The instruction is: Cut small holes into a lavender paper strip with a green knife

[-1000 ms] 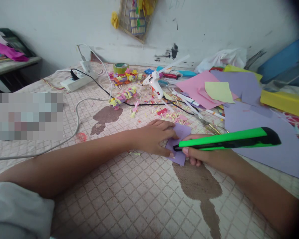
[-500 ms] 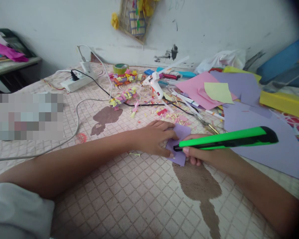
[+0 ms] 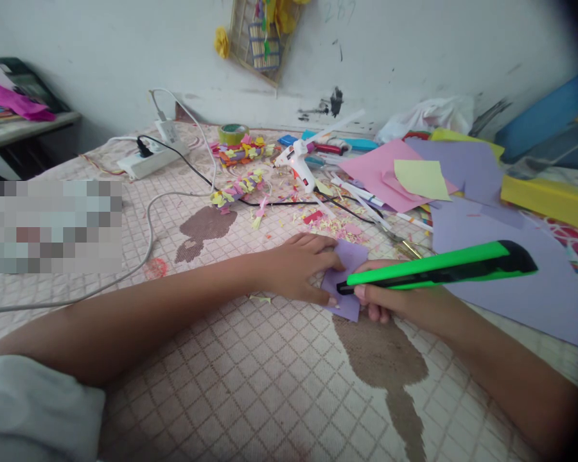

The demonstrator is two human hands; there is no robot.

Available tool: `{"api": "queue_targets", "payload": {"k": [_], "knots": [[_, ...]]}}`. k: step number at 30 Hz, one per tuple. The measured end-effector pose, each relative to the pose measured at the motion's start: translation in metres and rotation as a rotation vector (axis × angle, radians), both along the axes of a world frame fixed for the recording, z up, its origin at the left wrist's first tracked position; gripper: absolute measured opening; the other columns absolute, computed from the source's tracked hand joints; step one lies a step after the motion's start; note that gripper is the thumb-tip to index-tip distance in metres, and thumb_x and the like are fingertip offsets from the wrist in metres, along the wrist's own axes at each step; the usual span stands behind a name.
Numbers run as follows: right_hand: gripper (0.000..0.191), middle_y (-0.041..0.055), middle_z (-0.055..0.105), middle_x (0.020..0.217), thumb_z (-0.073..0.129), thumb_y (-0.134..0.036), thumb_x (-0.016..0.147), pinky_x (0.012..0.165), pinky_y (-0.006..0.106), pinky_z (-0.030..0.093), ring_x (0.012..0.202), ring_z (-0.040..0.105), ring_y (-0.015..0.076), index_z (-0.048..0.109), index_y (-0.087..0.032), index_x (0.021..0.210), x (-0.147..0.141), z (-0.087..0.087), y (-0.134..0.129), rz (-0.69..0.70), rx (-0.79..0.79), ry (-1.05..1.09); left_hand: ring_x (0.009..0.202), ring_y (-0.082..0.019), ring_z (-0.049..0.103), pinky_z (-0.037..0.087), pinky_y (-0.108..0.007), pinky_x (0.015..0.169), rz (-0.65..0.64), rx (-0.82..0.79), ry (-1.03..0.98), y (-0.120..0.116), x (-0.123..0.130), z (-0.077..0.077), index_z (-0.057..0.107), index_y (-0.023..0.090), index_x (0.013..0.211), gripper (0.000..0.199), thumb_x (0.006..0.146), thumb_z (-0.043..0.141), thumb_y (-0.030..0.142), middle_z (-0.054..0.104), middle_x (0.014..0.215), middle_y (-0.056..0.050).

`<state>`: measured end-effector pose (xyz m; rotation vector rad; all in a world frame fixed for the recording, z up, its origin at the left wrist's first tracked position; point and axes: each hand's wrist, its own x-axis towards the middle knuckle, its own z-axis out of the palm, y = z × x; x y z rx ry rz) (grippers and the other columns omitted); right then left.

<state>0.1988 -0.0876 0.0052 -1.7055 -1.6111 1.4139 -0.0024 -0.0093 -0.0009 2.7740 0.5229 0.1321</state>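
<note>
A small piece of purple paper (image 3: 350,254) lies on the patterned cloth in front of me. My left hand (image 3: 303,266) rests on its left side, fingers spread, with thumb and fingertips pressing the paper down. In my right hand (image 3: 383,296) is a green and black utility knife (image 3: 438,266), gripped near its front end. The knife's black tip sits over the paper between my left thumb and index finger; whether a blade touches the paper I cannot make out. Beyond the paper are pink and yellow paper scraps (image 3: 337,226) and scissors (image 3: 404,244).
A white glue gun (image 3: 298,163) stands behind the scraps, its black cord running across the cloth. Paper-flower strips (image 3: 238,189) and green tape (image 3: 234,133) are further back. Large purple sheets (image 3: 510,256) lie at right. A power strip (image 3: 151,158) and grey cable are at left.
The back end of the utility knife has dipped very slightly. Both hands and the purple paper stay almost where they were.
</note>
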Motion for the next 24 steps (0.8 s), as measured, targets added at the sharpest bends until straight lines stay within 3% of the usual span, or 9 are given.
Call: {"api": "queue_targets", "payload": {"k": [8, 14, 24], "knots": [[0.011, -0.0026, 0.061, 0.054, 0.055, -0.026, 0.082, 0.045, 0.018, 0.046, 0.048, 0.058, 0.0101, 0.056, -0.02, 0.074, 0.001, 0.001, -0.002, 0.01, 0.008, -0.01, 0.131, -0.032, 0.032, 0.025, -0.047, 0.107, 0.042, 0.012, -0.009, -0.005, 0.001, 0.0, 0.053, 0.019, 0.118, 0.058, 0.074, 0.061, 0.058, 0.039, 0.138, -0.016], [0.009, -0.0032, 0.061, 0.053, 0.058, -0.026, 0.081, 0.045, 0.017, 0.046, 0.046, 0.058, 0.0089, 0.057, -0.02, 0.076, 0.001, 0.0, -0.001, 0.026, 0.043, -0.013, 0.136, -0.036, 0.024, 0.024, -0.052, 0.107, 0.065, 0.129, 0.001, -0.011, 0.003, 0.0, 0.054, 0.015, 0.112, 0.06, 0.073, 0.061, 0.059, 0.032, 0.145, -0.019], [0.008, -0.0038, 0.06, 0.049, 0.062, -0.025, 0.076, 0.041, 0.017, 0.045, 0.043, 0.056, 0.0085, 0.058, -0.02, 0.072, 0.002, 0.0, 0.001, 0.028, 0.056, 0.015, 0.134, -0.031, 0.031, 0.025, -0.048, 0.107, 0.028, 0.08, -0.011, -0.008, 0.001, 0.0, 0.052, 0.016, 0.111, 0.058, 0.076, 0.057, 0.062, 0.039, 0.142, -0.016]]}}
